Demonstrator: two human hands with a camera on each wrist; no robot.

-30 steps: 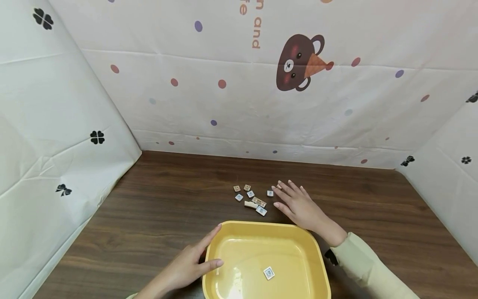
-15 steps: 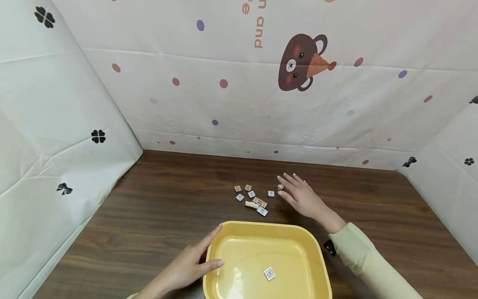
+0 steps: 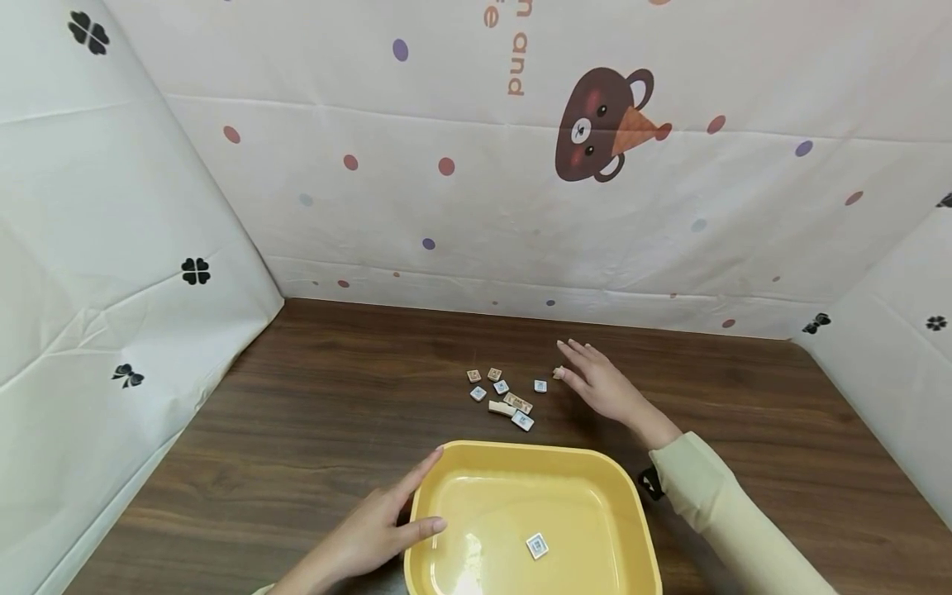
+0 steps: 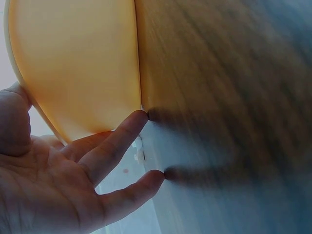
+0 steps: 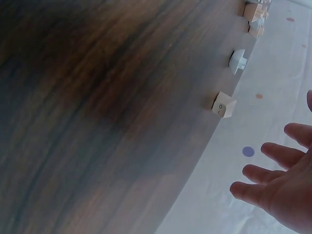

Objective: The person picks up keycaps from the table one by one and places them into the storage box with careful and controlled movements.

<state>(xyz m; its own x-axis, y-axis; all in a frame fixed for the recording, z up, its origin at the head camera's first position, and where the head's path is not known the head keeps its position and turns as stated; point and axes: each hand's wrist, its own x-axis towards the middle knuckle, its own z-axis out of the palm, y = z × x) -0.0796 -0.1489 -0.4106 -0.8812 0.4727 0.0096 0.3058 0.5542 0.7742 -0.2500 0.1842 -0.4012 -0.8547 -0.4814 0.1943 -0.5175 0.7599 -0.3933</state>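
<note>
My left hand (image 3: 379, 522) holds the near-left side of a yellow plastic tub (image 3: 645, 529), its thumb over the rim and its fingers along the outer wall. In the left wrist view, fingertips reach down to the tabletop beside the tub wall. One white keycap with a blue-grey mark (image 3: 537, 545) lies inside the tub. Beyond the tub my right hand (image 3: 606, 387) hovers with fingers spread, close to a beige keycap (image 5: 224, 106). The right wrist view shows a gap between fingers and keycap. Another keycap, white and blue (image 3: 540, 386), lies just left of that hand.
Several small keycaps (image 3: 501, 387) are scattered left of the right hand. Longer ones lie together behind the tub: a beige printed one (image 3: 518, 402) and a white one (image 3: 523, 421). The dark wooden table (image 3: 357, 364) ends at a patterned white cloth backdrop (image 3: 357, 215).
My right hand has drawn slightly away from the table and to the right, uncovering the beige keycap by its thumb. The left hand and tub look unmoved.
</note>
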